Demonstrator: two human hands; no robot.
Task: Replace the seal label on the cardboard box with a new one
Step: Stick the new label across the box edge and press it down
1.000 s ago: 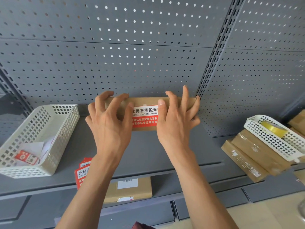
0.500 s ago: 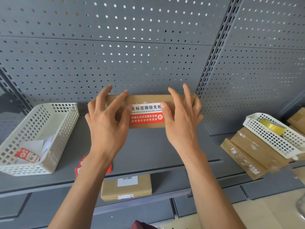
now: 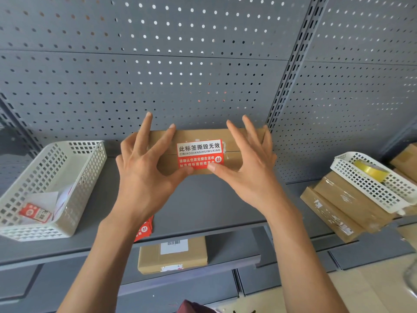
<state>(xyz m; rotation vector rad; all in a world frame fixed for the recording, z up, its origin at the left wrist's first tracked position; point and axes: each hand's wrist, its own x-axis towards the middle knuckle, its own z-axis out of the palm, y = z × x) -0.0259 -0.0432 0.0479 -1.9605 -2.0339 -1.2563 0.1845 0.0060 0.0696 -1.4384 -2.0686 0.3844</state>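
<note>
A flat cardboard box (image 3: 234,141) lies on the grey shelf (image 3: 203,206) against the pegboard wall. A white and red seal label (image 3: 199,153) is stuck across the box's middle seam. My left hand (image 3: 144,175) rests on the box's left part, thumb tip on the label's lower left edge, fingers spread. My right hand (image 3: 250,168) rests on the right part, thumb tip on the label's lower right edge. A stack of spare red labels (image 3: 144,230) peeks out under my left wrist near the shelf's front edge.
A white basket (image 3: 85,175) at the left holds a used red label (image 3: 36,214) and white backing paper. At the right, a second basket (image 3: 370,190) with a yellow tape roll (image 3: 371,170) sits on stacked cardboard boxes (image 3: 338,206). Another box (image 3: 172,255) lies on the lower shelf.
Both hands slid outward off the label, so the whole label now shows. The fingers lifted and spread, and both thumbs came to the label's lower edge.
</note>
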